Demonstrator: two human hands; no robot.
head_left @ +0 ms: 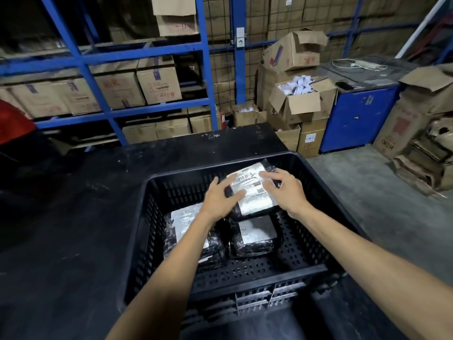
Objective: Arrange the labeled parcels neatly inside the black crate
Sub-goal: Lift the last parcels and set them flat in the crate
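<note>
A black slotted plastic crate (247, 278) stands on a black table. Inside it lie three black-wrapped parcels with white labels. One parcel (252, 192) is raised and tilted at the far right of the crate; my left hand (219, 198) grips its left edge and my right hand (285, 190) grips its right side. Under its near edge lies a second parcel (255, 236). A third parcel (181, 231) rests at the left of the crate floor, partly hidden by my left forearm.
The black table (73, 229) stretches to the left and beyond the crate. Blue shelving (98, 60) with cardboard boxes stands behind. Open cartons (299, 99), a blue cabinet (358, 116) and flattened cardboard (421, 153) crowd the floor at the right.
</note>
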